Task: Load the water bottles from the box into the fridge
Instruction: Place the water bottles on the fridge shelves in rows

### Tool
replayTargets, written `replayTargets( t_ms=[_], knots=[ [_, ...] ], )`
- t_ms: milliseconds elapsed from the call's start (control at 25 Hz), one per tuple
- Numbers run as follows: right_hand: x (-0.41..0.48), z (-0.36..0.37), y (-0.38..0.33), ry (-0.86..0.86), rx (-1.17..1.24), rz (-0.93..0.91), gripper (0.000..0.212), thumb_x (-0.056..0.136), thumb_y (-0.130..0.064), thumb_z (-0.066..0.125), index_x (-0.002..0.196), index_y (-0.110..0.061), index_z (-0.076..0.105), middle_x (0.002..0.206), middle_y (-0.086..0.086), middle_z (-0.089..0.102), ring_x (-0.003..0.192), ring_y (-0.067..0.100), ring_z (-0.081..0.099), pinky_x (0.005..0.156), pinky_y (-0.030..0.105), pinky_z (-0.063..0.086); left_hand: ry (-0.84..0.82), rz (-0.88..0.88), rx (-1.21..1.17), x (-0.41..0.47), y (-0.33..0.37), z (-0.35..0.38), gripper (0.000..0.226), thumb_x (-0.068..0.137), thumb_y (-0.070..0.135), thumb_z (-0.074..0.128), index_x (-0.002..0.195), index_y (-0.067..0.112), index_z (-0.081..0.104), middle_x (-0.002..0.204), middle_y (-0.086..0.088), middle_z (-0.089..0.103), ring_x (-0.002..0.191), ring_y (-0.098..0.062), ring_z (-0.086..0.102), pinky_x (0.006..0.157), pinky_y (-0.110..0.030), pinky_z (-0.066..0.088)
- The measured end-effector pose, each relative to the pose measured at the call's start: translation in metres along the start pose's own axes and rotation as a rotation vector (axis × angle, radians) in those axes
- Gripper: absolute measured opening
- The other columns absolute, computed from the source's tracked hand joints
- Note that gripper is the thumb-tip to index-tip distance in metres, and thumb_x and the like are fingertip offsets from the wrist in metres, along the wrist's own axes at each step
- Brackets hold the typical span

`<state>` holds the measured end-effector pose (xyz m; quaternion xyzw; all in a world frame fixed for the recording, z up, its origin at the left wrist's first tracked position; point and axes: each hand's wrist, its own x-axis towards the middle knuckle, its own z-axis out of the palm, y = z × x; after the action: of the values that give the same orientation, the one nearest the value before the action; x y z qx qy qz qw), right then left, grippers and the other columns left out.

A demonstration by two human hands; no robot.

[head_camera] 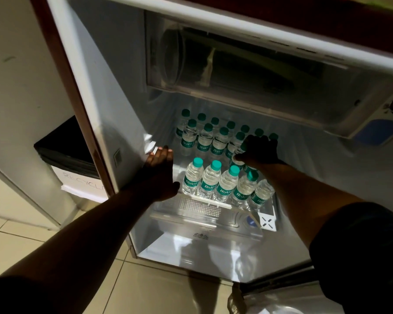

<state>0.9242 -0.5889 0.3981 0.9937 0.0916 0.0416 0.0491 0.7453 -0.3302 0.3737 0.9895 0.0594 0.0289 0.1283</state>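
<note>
Head view, fridge (123, 87): I see it standing open, its shelf (179, 164) lit.
Water bottles (208, 180): upright on that shelf in rows with green caps up. Five are in the front row, with more behind them towards the back wall.
Right hand (260, 150): reaching deep over the shelf, fingers curled round one bottle (237, 160) at the right end of the middle rows.
Left hand (160, 168): fingers straight and spread, holding nothing, just left of the front row by the fridge's left wall.
Recycling bin (77, 175): on the tiled floor (145, 291), left of the fridge.
</note>
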Motion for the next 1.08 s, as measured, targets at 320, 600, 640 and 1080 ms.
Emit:
replayTargets(
  t_ms=[320,600,640,1080],
  knots=[
    [-0.025,-0.024,-0.006,0.142,0.197,0.003,0.075,0.08,-0.075,0.061,0.134,-0.024,0.053,0.133,0.007,0.056,0.131,0.03,0.046,0.114,0.055,0.029,-0.005,0.008,0.135,-0.024,-0.005,0.005,0.115,0.085,0.077,0.052,0.161,0.007,0.002,0.169,-0.014,0.0,0.157,-0.027,-0.001,0.127,-0.04,0.004],
    [-0.084,-0.057,-0.016,0.047,0.343,-0.037,0.089,0.09,-0.08,0.04,0.157,-0.023,0.03,0.167,0.007,0.022,0.153,0.028,0.017,0.122,0.049,0.001,-0.036,0.032,0.12,-0.058,-0.002,-0.025,0.123,0.079,0.093,0.035,0.161,0.01,-0.006,0.169,-0.011,-0.009,0.156,-0.024,-0.007,0.121,-0.035,-0.005],
    [-0.096,-0.061,-0.018,0.016,0.373,-0.045,0.088,0.091,-0.079,0.038,0.154,-0.019,0.036,0.165,0.01,0.028,0.151,0.03,0.024,0.122,0.048,0.009,-0.028,0.034,0.13,-0.066,0.0,-0.028,0.124,0.078,0.094,0.032,0.161,0.009,-0.005,0.169,-0.011,-0.008,0.156,-0.025,-0.006,0.123,-0.037,-0.003],
    [-0.248,0.002,-0.055,0.345,0.392,-0.281,0.089,0.092,-0.074,0.039,0.161,-0.02,0.019,0.17,0.004,0.013,0.156,0.023,0.009,0.125,0.054,0.002,0.032,0.019,0.241,-0.203,0.007,0.018,0.125,0.076,0.096,0.024,0.161,0.008,-0.004,0.169,-0.013,-0.004,0.156,-0.027,-0.004,0.124,-0.041,0.001]
  ],
)
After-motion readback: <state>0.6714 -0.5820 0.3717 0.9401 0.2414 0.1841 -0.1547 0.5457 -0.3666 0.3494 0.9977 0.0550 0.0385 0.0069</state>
